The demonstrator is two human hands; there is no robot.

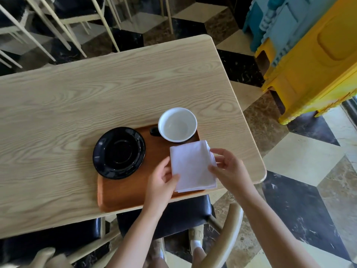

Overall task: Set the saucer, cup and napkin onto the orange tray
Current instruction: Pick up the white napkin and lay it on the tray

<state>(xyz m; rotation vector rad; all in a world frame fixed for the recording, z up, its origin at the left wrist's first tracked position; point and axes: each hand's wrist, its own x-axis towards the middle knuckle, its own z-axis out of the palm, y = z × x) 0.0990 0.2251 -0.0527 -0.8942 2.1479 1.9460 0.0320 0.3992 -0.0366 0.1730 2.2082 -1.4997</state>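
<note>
An orange tray (127, 192) lies at the near edge of the wooden table. A black saucer (118, 152) rests on its left part, overhanging the tray's left rim. A cup (177, 124), white inside with a black handle, stands at the tray's far right corner. A folded white napkin (192, 165) lies over the tray's right side. My left hand (162, 182) pinches the napkin's near-left edge between thumb and fingers. My right hand (228, 167) grips its right edge.
The light wooden table (96, 97) stretches left and far. Black-seated chairs (173, 213) stand under its near edge, more chairs beyond the far side. Yellow and blue plastic crates (309, 45) are stacked at the upper right on a checkered floor.
</note>
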